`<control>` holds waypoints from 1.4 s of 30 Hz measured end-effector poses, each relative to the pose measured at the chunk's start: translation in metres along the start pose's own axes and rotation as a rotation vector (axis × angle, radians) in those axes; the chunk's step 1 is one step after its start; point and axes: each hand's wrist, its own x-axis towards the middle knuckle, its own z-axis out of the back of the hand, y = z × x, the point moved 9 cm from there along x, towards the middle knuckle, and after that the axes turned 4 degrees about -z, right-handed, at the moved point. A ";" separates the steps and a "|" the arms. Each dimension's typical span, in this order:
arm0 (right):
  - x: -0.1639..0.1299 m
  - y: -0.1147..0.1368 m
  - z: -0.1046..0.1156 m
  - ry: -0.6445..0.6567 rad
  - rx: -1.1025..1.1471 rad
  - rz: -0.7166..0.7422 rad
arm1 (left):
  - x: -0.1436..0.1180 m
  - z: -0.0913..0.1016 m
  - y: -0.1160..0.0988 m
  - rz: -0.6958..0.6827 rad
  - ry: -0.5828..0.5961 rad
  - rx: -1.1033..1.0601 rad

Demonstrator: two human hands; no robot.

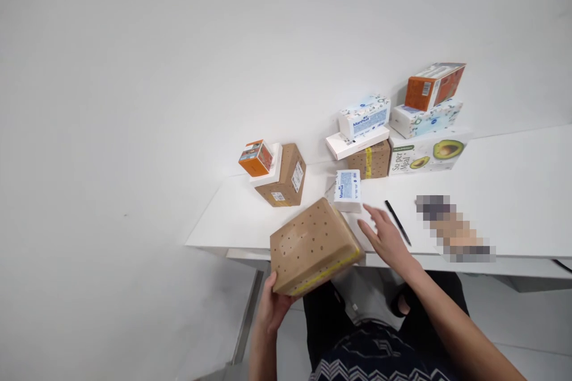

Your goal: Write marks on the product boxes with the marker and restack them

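Observation:
A brown cardboard box (304, 241) with dark dots and a yellow tape strip is tilted over the table's front edge. My left hand (273, 303) grips its lower left corner, the fingers partly hidden beneath it. To the right of the box my right hand (382, 232) is open, fingers spread, holding nothing. Just beyond those fingertips a small white and blue tissue pack (347, 187) sits on the white table (214, 220). A black pen (397, 222) lies to the right of my right hand.
On the left, an orange box (255, 159) and a white box top another dotted carton (286, 181). Toward the wall stand a tissue pack (364, 119), a flat white box (357, 141) and a dotted carton (375, 161). An avocado-print box (429, 155) supports more boxes. A blurred item (451, 229) lies at right.

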 end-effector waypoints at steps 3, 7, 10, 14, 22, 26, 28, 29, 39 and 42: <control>0.044 0.006 -0.018 -0.187 -0.300 0.003 | -0.004 -0.006 -0.004 -0.085 -0.059 0.013; 0.075 0.010 -0.057 -0.131 -0.445 -0.040 | -0.006 -0.025 -0.009 -0.250 -0.142 0.105; 0.077 0.007 -0.066 -0.076 -0.447 -0.076 | -0.003 -0.033 -0.007 -0.286 -0.178 0.117; 0.069 -0.008 -0.043 -0.103 -0.422 -0.133 | 0.005 -0.038 -0.001 -0.251 -0.160 0.110; 0.037 -0.076 0.042 -0.299 0.204 -0.314 | 0.023 -0.060 0.005 -0.190 -0.162 0.123; 0.008 -0.085 0.062 -0.307 0.409 -0.347 | 0.032 -0.079 0.012 -0.086 -0.109 0.139; -0.003 -0.081 0.060 -0.264 0.487 -0.357 | 0.032 -0.085 0.018 -0.024 -0.086 0.136; -0.007 -0.077 0.057 -0.240 0.513 -0.353 | 0.032 -0.087 0.021 -0.001 -0.074 0.127; 0.016 -0.028 0.006 -0.157 0.416 -0.147 | 0.066 -0.131 0.047 0.096 0.159 0.115; 0.018 -0.033 -0.001 -0.131 0.473 -0.196 | 0.098 -0.137 0.035 -0.017 0.098 0.249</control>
